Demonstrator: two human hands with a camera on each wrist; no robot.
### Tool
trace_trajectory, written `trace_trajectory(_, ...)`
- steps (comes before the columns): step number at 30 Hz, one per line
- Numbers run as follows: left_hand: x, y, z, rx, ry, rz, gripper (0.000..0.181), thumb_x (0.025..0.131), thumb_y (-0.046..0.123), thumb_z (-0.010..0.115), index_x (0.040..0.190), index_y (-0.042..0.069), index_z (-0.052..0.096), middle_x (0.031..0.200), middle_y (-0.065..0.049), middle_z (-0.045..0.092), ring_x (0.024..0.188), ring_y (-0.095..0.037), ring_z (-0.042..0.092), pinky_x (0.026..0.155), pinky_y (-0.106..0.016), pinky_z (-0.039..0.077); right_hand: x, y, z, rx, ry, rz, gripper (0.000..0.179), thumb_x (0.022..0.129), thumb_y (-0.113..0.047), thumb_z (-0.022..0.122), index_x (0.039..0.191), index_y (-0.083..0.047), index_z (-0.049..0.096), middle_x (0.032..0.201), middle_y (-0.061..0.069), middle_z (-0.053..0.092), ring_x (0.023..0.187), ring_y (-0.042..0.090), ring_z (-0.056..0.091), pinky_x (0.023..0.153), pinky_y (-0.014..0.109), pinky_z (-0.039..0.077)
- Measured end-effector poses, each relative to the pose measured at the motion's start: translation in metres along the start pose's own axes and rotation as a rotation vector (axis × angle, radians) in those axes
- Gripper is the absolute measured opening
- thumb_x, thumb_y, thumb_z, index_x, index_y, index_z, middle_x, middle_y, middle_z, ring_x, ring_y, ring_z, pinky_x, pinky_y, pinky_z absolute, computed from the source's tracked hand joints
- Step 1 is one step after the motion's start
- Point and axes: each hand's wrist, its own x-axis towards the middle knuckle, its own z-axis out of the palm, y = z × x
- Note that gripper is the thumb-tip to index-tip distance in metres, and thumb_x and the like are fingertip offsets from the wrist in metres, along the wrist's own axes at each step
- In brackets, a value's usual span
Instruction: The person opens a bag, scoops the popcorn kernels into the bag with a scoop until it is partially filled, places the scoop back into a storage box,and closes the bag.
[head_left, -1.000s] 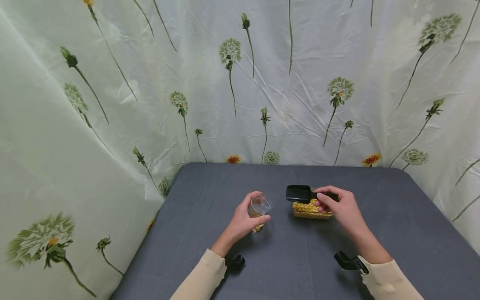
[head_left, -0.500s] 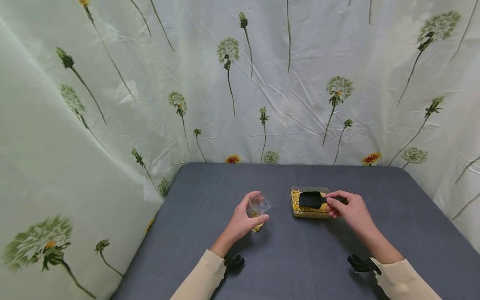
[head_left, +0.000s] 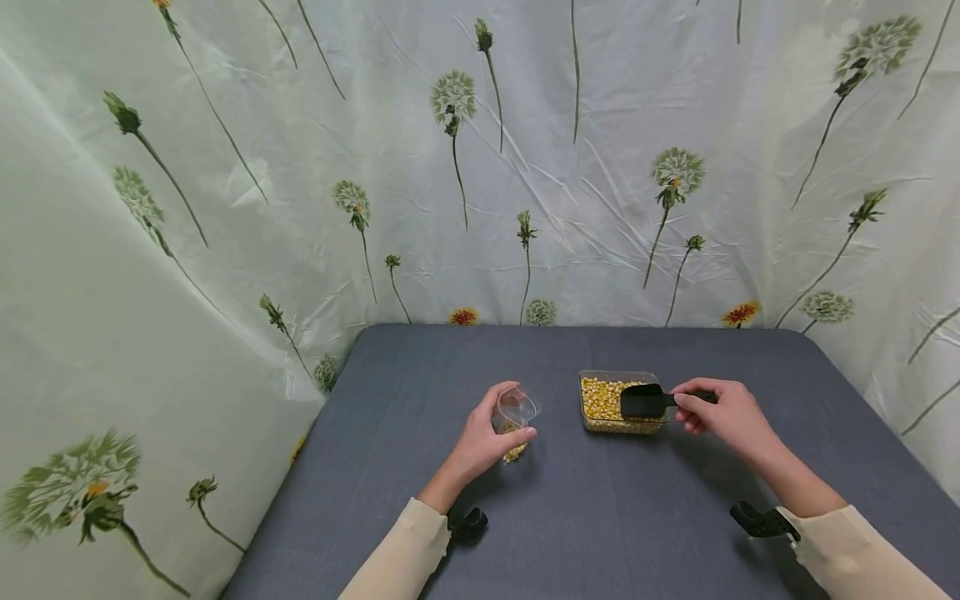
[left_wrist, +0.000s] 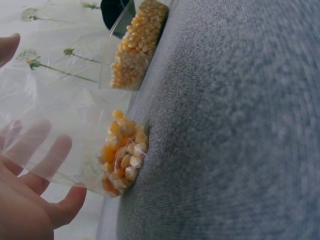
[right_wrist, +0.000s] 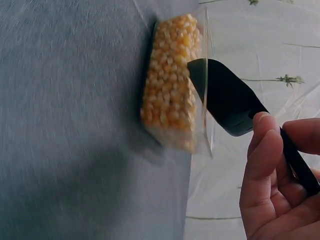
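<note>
My left hand (head_left: 480, 437) holds the opened mouth of a clear plastic bag (left_wrist: 75, 145), fingers and thumb spread round it. Corn kernels (left_wrist: 124, 155) fill the bag's bottom, which sits on or just over the dark cloth. To the right stands a clear rectangular container (head_left: 622, 428) with more corn kernels (head_left: 600, 396) in it. My right hand (head_left: 723, 417) grips a black scoop (right_wrist: 230, 95) by its handle. The scoop's tip dips inside the container's rim, at the right end of the corn. Whether kernels lie in the scoop cannot be seen.
A dark grey cloth (head_left: 570, 517) covers the table. Behind and to the left hangs a pale curtain (head_left: 375, 125) printed with dandelions. Black straps circle both wrists, one at the right sleeve (head_left: 847, 542).
My right hand has moved right and the scoop has come down from above the container's left side into its right part. My left hand stays put with the bag.
</note>
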Motion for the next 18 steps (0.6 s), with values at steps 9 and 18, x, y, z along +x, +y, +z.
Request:
trace_trajectory(9, -0.001, 0.000, 0.001, 0.000, 0.000, -0.009, 0.067, 0.089, 0.039, 0.079, 0.145, 0.035, 0.043, 0.132, 0.008, 0.058, 0.121, -0.014, 0.053, 0.100, -0.054, 0.040, -0.002, -0.010, -0.024, -0.129, -0.033, 0.004, 0.033, 0.102, -0.024, 0.062, 0.117, 0.005, 0.067, 0.083, 0.010, 0.071, 0.073, 0.030, 0.069, 0.065, 0.039, 0.057)
trace_trajectory(18, 0.000, 0.005, 0.002, -0.003, -0.009, -0.045, 0.070, 0.090, 0.020, 0.079, 0.148, 0.026, 0.041, 0.136, -0.003, 0.057, 0.125, -0.025, 0.051, 0.103, -0.061, 0.035, -0.005, -0.019, -0.035, -0.241, -0.017, -0.012, 0.032, 0.102, -0.027, 0.062, 0.115, 0.001, 0.068, 0.082, 0.006, 0.071, 0.070, 0.020, 0.068, 0.062, 0.034, 0.056)
